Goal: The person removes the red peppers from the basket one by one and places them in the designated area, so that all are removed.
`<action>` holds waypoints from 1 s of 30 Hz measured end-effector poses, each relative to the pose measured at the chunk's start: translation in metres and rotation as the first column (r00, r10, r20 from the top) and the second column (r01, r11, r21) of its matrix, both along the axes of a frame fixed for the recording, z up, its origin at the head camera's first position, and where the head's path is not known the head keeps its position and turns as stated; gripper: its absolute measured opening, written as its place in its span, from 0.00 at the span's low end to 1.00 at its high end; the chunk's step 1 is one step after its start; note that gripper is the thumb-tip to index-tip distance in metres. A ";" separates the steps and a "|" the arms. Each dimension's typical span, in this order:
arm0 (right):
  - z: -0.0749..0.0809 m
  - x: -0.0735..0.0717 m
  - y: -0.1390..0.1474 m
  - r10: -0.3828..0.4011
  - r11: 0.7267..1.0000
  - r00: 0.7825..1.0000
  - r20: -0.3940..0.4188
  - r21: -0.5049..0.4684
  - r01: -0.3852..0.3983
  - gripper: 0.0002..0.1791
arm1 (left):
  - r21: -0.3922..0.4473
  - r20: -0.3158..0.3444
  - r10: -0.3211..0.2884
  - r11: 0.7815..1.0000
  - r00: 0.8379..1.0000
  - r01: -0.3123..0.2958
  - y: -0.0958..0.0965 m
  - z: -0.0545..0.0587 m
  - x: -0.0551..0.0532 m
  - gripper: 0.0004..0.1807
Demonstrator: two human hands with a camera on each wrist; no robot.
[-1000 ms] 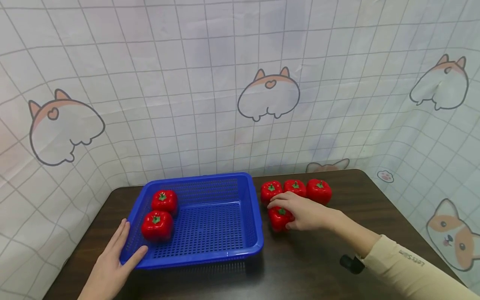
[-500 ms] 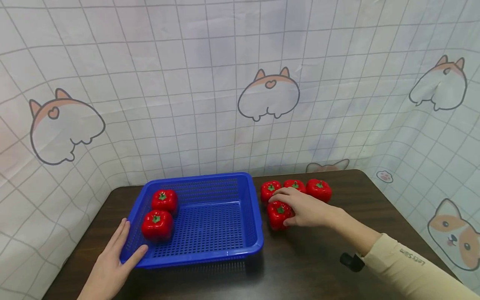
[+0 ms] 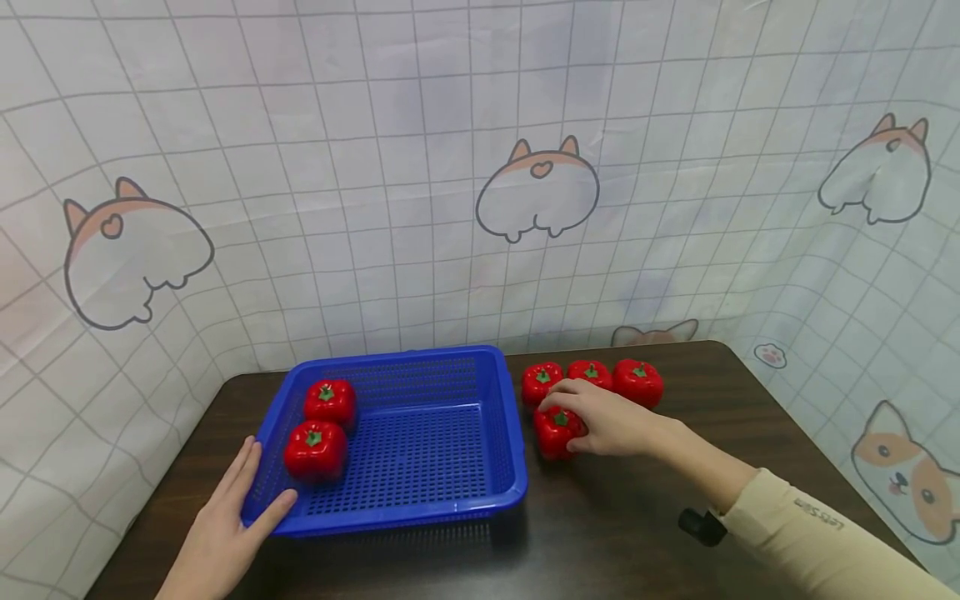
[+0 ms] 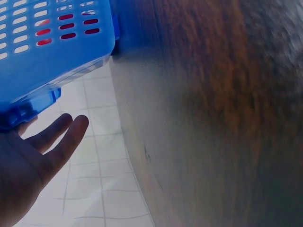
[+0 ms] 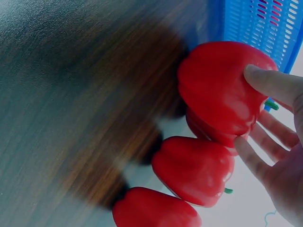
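A white, grid-lined fabric backdrop (image 3: 360, 192) is hanging behind and beside a dark wood-grain table (image 3: 607, 533). Cartoon corgis (image 3: 537, 200) are dotting the fabric; the table is reflecting pale light.

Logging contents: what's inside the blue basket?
Two red peppers, one behind the other, along the left side of the basket. Their undersides and whatever is beneath are covered.

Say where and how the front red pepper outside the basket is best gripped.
Probably around the rounded sides of the front red pepper, below its green stem, coming from the right and above: it is upright, stem up, with the blue basket to its left and other peppers behind.
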State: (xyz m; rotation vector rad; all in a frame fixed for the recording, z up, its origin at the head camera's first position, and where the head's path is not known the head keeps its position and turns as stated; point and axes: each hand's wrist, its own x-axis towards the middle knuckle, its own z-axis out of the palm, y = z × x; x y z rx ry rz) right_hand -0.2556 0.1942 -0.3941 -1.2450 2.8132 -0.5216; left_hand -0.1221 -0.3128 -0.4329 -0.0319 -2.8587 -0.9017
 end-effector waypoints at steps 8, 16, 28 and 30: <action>0.004 -0.001 0.000 -0.024 1.000 1.000 -0.006 -0.003 0.024 0.29 | -0.005 0.006 0.007 1.000 1.000 -0.007 0.002 0.000 -0.001 0.50; 0.023 -0.007 -0.007 0.001 1.000 0.999 -0.035 -0.020 -0.002 0.30 | -0.002 0.003 0.014 1.000 1.000 -0.014 0.004 0.001 -0.001 0.51; 0.056 -0.027 -0.074 0.106 0.994 0.991 -0.085 -0.012 -0.107 0.25 | 0.011 -0.014 0.008 1.000 1.000 -0.008 0.001 0.000 0.001 0.50; 0.059 -0.029 -0.090 0.114 0.993 0.991 -0.068 0.004 -0.114 0.24 | 0.015 -0.019 0.006 1.000 1.000 -0.006 0.001 0.000 0.001 0.50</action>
